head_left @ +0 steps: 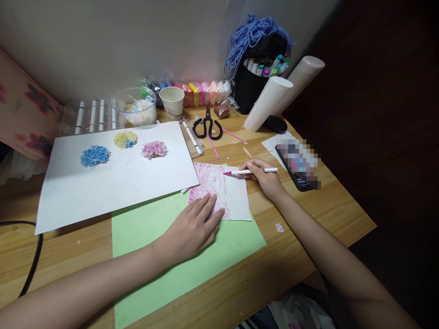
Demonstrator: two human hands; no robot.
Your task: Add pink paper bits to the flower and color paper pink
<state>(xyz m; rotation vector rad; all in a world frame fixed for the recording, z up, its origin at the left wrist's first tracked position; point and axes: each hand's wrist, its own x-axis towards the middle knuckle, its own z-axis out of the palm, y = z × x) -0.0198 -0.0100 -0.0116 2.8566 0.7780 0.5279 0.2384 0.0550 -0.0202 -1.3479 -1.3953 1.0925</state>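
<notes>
My right hand (262,176) grips a white marker (252,172) with a magenta tip. The tip rests on a small white sheet (237,196), whose left part carries pink strokes. Flat on that sheet's lower left lies my left hand (197,219), fingers spread. Beneath is a larger green sheet (164,283). To the left, a big white sheet (120,187) bears a blue paper flower (95,156), a yellow one (125,139) and a pink one (154,150).
Black-handled scissors (207,128), a paper cup (172,103) and a clear bowl (134,109) stand behind the sheets. A black marker holder (252,87) and two white rolls (269,103) are at back right. A phone (297,167) lies right of my right hand.
</notes>
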